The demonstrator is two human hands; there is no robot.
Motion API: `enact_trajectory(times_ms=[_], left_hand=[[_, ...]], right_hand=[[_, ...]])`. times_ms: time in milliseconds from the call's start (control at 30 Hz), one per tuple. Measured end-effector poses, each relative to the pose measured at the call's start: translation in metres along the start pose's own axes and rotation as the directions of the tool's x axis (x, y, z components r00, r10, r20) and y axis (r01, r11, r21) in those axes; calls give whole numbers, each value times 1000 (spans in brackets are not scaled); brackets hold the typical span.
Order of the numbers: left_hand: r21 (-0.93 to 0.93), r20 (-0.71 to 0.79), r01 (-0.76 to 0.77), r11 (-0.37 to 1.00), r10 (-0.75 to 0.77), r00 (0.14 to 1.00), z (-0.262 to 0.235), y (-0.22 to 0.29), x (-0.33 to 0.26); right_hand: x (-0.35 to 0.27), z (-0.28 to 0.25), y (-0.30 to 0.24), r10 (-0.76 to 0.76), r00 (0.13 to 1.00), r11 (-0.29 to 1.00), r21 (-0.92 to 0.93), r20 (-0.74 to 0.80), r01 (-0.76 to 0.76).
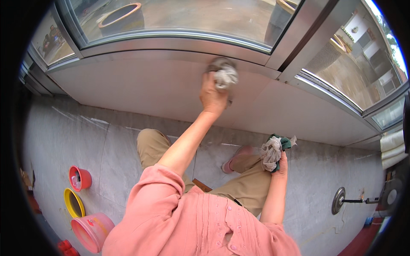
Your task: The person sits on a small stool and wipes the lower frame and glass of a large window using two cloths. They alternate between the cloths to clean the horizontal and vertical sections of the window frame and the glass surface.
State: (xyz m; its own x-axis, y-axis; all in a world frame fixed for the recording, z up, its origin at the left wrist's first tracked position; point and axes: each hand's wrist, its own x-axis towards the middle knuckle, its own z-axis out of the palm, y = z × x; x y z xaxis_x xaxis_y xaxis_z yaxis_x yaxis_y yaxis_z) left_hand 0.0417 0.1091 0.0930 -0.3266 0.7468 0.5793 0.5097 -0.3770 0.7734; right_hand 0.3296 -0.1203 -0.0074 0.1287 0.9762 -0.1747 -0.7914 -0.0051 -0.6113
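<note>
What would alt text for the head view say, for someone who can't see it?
Seen from above, a person in a pink shirt presses a grey rag with the left hand against a grey panel below a window, while the right hand holds bunched cloths at the knee. Red, yellow and pink buckets stand on the floor at left.

This looks like a tiled balcony or enclosed porch of a home. A wide metal-framed window (pixel 179 25) with a grey sill (pixel 128 85) looks out on a yard and buildings, and plastic pots (pixel 80 178) sit on the grey tile floor (pixel 64 136).
</note>
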Motion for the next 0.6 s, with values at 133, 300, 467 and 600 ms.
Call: enact_trajectory(times_ms=[133,300,467,600], left_hand=[[152,269,-399,904,351,897,-7,3,1],[167,109,-308,937,293,950,-82,-53,49],[-674,-261,394,624,-701,663,-192,-193,111],[-670,-255,445,595,-747,614,-201,-203,117]], right_hand=[[3,-11,-7,48,999,998,-30,4,-48],[-3,-33,-25,71,997,991,119,-29,-67],[15,-46,-27,78,994,993,98,-70,-71],[39,-24,-16,146,989,984,110,-26,-143]])
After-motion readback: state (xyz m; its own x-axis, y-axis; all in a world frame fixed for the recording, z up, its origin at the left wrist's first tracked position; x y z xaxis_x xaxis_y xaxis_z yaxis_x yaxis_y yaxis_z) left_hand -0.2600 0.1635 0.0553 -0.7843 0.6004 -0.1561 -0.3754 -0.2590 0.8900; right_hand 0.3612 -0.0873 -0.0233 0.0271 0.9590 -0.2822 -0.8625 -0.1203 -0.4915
